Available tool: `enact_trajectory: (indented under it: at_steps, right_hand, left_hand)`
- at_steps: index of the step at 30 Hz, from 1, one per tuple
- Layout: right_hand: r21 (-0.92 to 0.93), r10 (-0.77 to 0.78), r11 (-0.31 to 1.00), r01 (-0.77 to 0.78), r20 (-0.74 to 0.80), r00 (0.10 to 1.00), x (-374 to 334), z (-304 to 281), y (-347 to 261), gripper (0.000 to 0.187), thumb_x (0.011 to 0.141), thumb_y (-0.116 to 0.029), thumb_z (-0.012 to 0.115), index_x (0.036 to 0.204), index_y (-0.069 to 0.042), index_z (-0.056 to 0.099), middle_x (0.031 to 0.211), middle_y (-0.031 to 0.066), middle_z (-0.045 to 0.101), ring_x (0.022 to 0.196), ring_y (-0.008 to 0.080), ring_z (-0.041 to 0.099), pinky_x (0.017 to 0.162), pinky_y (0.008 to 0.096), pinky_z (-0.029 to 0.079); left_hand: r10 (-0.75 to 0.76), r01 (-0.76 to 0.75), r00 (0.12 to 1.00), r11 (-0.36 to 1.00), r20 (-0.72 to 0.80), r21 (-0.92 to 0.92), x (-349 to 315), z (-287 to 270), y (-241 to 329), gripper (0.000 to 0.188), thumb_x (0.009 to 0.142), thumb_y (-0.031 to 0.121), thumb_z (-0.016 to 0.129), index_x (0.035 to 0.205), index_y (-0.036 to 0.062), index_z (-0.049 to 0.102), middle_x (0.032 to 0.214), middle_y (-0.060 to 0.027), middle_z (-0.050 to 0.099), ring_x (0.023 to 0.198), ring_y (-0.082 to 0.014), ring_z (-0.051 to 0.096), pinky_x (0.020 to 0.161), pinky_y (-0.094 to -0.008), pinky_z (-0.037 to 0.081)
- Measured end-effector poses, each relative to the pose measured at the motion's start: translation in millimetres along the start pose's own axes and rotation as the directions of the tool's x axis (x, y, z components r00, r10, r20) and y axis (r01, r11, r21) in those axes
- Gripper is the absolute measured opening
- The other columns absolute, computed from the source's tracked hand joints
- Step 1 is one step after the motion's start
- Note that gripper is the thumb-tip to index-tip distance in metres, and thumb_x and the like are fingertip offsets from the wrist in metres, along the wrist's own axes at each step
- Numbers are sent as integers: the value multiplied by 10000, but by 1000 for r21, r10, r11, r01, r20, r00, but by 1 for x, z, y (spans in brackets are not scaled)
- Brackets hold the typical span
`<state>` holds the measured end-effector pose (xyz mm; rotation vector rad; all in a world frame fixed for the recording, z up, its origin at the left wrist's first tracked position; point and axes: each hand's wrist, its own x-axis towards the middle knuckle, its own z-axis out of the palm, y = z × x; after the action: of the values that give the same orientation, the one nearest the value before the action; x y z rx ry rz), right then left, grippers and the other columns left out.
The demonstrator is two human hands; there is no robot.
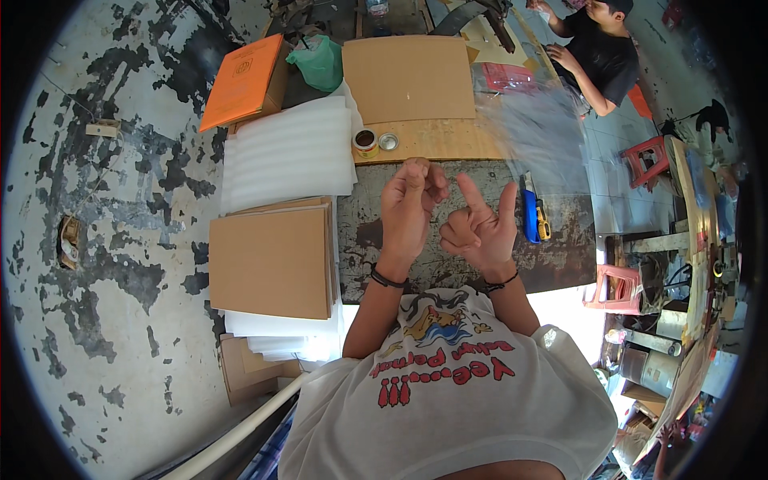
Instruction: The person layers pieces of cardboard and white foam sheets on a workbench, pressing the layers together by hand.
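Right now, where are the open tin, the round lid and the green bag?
Open tin (pixel 366 150): head view, outer wall below the rim.
Round lid (pixel 389 142): head view, middle of its face.
Green bag (pixel 321 66): head view, middle of its visible side.

- a head-worn fisheye looks steeply down from above the near edge of the worktable, toward its far side
- left hand and right hand sit mid-view, close, over the worktable
- the shirt fills the foreground before the worktable
- left of the worktable, the wall curves toward the rim, where detail seems poor
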<state>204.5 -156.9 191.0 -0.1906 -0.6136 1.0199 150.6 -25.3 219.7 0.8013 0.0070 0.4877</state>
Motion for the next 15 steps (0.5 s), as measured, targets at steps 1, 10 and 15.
enact_trajectory:
  at_steps: [1,10,15]
  right_hand:
    - [20,9,1000,-9,6,1000,0,0,-1,951,913,-831,30,1593,-224,302,603,-12,341,556,120,262,548,263,273]
    - [136,17,991,-17,6,1000,3,-4,-3,954,903,-850,64,1585,-234,323,589,-26,306,556,121,245,555,264,267]
    - [146,23,989,-25,13,1000,4,-7,-2,947,905,-849,66,1583,-242,327,588,-28,305,563,122,244,561,265,265]
  left_hand:
    - [1,-1,1000,1000,-4,0,0,-3,0,327,1075,367,489,960,62,518,923,-48,593,831,-129,562,746,-277,468]
    - [26,-25,999,998,-23,55,-3,-4,4,341,1052,312,551,1120,-9,641,963,-94,665,834,-171,599,755,-303,480]
    - [43,-41,999,996,-26,75,-6,-14,0,190,957,87,694,1100,-39,685,977,-111,719,827,-138,632,741,-285,516]
